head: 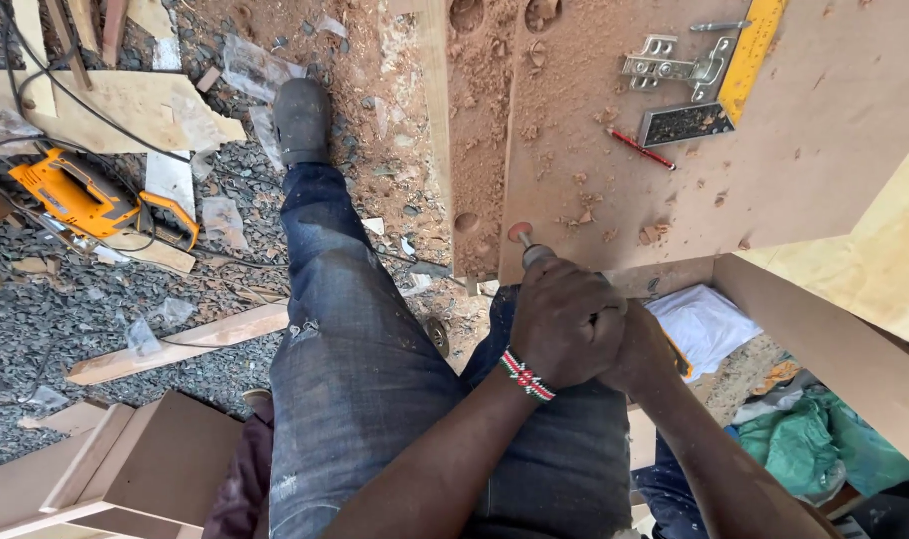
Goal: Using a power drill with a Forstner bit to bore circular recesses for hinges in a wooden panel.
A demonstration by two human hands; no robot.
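Hands | left hand [566, 321] wraps drill [530, 250]; right hand [642, 351] clasped behind, half hidden; drill body covered | bit on board [614, 190]

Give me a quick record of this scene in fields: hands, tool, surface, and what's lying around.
hands: left hand and right hand clasped together on one tool
tool: drill with round boring bit, tip at board edge
surface: brown sawdust-covered wooden board
on board: metal cabinet hinge, red pencil, yellow square ruler
ground: yellow power saw on gravel
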